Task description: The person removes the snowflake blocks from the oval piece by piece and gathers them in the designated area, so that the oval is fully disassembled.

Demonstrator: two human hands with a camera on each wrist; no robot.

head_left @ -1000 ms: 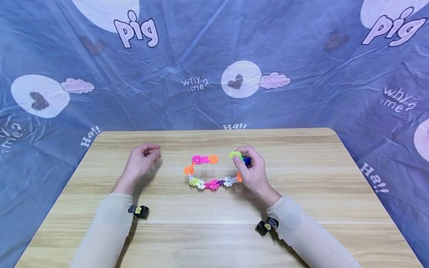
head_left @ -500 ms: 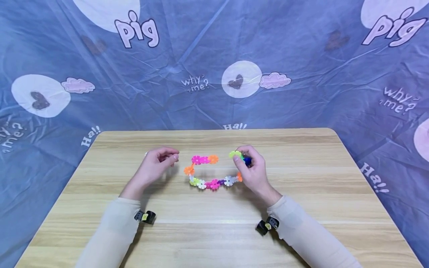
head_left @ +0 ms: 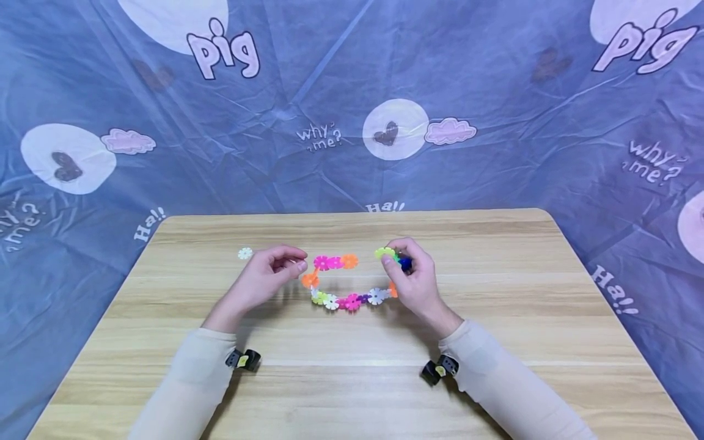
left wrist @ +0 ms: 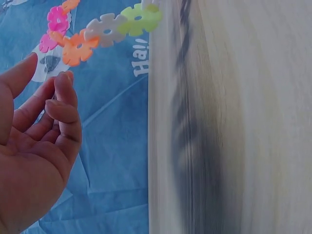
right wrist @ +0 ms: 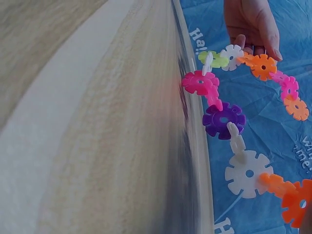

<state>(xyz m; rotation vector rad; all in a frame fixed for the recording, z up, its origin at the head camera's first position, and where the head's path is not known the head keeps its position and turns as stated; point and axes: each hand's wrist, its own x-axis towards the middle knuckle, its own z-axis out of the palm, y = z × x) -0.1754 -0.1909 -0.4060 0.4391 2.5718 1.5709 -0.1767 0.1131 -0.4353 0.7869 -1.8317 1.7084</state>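
A chain of interlocking snowflake discs point(head_left: 352, 302) in pink, white, orange, purple and green bends in a loop with a gap at its far side. My right hand point(head_left: 415, 281) pinches its right end between thumb and fingers, at a yellow-green disc point(head_left: 385, 252); a dark blue disc point(head_left: 406, 264) shows by the fingers. My left hand point(head_left: 269, 275) is beside the chain's left bend, fingers loosely bent and holding nothing. In the left wrist view, the thumb stands apart from the fingers, just below an orange disc point(left wrist: 79, 48). The right hand hides part of the chain.
A loose white snowflake disc point(head_left: 245, 253) lies on the wooden table point(head_left: 352, 391), behind and left of my left hand. A blue printed cloth point(head_left: 330, 73) hangs around the table's back and sides. Each wrist carries a small black camera point(head_left: 439, 370).
My left hand has moved right, up to the chain's left bend, and the loose white disc has come into full view behind it. The right hand and chain have hardly moved.
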